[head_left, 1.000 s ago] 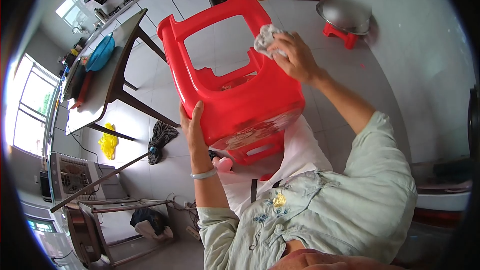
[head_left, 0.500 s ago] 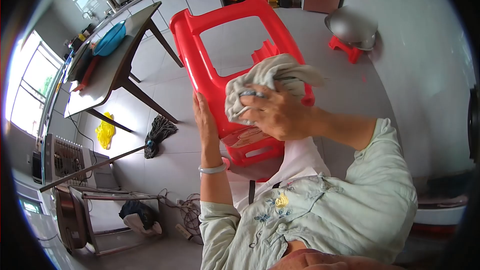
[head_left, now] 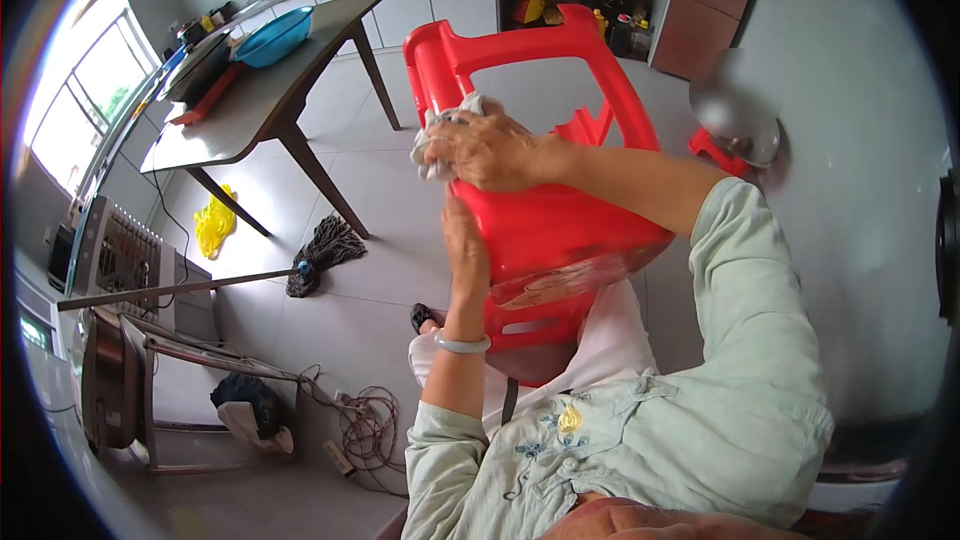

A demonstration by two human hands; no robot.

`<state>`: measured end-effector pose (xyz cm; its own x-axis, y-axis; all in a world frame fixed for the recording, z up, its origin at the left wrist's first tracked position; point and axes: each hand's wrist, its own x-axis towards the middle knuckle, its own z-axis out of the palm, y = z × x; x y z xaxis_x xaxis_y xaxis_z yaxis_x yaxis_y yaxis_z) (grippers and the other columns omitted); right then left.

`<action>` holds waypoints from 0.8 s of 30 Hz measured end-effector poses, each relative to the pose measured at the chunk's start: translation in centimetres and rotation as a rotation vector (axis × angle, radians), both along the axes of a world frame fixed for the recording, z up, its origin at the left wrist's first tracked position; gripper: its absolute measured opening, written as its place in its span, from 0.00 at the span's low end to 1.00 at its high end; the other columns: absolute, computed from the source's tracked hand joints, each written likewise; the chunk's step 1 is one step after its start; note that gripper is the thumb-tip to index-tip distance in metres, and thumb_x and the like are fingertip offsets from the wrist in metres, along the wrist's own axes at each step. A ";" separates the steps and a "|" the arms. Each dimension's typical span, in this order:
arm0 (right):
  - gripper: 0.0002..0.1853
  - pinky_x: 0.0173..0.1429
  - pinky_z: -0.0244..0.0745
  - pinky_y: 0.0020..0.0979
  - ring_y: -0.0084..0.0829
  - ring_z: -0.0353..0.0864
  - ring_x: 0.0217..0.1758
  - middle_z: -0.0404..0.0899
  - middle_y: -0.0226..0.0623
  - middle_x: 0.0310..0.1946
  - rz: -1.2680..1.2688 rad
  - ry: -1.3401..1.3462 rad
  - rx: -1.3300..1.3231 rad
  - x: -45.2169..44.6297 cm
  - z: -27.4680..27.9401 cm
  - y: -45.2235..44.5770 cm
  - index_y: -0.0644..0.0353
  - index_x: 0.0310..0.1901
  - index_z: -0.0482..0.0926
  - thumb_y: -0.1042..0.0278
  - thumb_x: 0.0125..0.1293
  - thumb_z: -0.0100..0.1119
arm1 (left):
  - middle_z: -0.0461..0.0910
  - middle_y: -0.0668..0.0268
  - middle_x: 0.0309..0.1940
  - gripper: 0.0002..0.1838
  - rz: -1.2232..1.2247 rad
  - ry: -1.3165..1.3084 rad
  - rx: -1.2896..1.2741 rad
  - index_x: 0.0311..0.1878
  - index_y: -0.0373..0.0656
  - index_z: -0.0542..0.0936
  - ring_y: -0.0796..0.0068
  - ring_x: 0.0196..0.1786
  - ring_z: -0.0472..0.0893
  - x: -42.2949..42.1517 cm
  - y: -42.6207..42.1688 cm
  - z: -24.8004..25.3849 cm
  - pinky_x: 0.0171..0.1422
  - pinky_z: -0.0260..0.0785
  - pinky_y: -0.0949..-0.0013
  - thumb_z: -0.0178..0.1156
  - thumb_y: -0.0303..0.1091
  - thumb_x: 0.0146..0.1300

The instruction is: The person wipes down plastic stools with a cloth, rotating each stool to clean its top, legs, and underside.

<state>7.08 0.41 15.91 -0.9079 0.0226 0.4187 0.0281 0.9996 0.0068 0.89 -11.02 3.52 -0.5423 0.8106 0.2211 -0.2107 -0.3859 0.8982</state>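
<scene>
Cloth [head_left: 426, 164] against red stool [head_left: 565, 215]

The right hand [head_left: 485, 148] curls closed around the cloth at the stool's left edge; the left hand [head_left: 464, 240] touches that same side, how far open I cannot tell; the stool sits tilted before the white trousers [head_left: 620, 335], right of the table [head_left: 262, 108]

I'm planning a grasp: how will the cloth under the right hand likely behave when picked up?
The cloth would probably be floppy, given its bunched folds. It's likely light, since the right hand covers much of it.
</scene>
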 end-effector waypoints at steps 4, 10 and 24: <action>0.13 0.57 0.67 0.55 0.46 0.79 0.54 0.77 0.36 0.54 -0.046 -0.007 0.189 -4.5 0.2 3.2 0.48 0.49 0.80 0.55 0.67 0.55 | 0.66 0.57 0.65 0.36 0.105 0.330 -0.144 0.71 0.39 0.62 0.66 0.67 0.66 0.8 -0.4 2.8 0.70 0.60 0.63 0.59 0.49 0.68; 0.14 0.64 0.66 0.50 0.41 0.74 0.61 0.79 0.36 0.52 -0.215 -0.424 0.284 -10.2 2.5 7.0 0.45 0.47 0.83 0.61 0.63 0.51 | 0.67 0.49 0.60 0.44 0.134 0.273 -0.129 0.74 0.37 0.57 0.54 0.64 0.66 1.1 -0.3 2.2 0.69 0.59 0.58 0.65 0.50 0.61; 0.21 0.58 0.73 0.48 0.48 0.77 0.60 0.76 0.49 0.58 -0.901 -0.306 0.441 -15.3 2.8 11.7 0.58 0.59 0.76 0.65 0.65 0.48 | 0.66 0.49 0.64 0.42 0.170 0.267 -0.167 0.71 0.33 0.59 0.59 0.66 0.68 1.8 -0.2 2.1 0.68 0.63 0.61 0.66 0.46 0.61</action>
